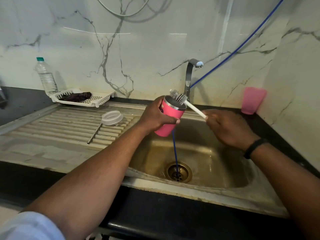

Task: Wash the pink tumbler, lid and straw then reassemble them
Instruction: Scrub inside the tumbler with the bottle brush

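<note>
My left hand (pixel 156 116) grips the pink tumbler (pixel 171 116) round its side, tilted over the sink with its steel-lined mouth facing up and right. My right hand (pixel 226 127) holds the white handle of a bottle brush (pixel 180 98). The grey bristle head sits at the tumbler's rim, partly outside it. On the ribbed drainboard to the left lies the clear lid (pixel 112 117). The metal straw (pixel 94 134) lies just below the lid, pointing toward the front edge.
The steel sink (pixel 207 153) has a drain with a blue hose (pixel 175 149) running into it. The tap (pixel 190 75) stands behind it, with no water visible. A pink plastic cup (pixel 252 100) sits at the right; a white rack (pixel 83 98) and water bottle (pixel 45 77) sit at the back left.
</note>
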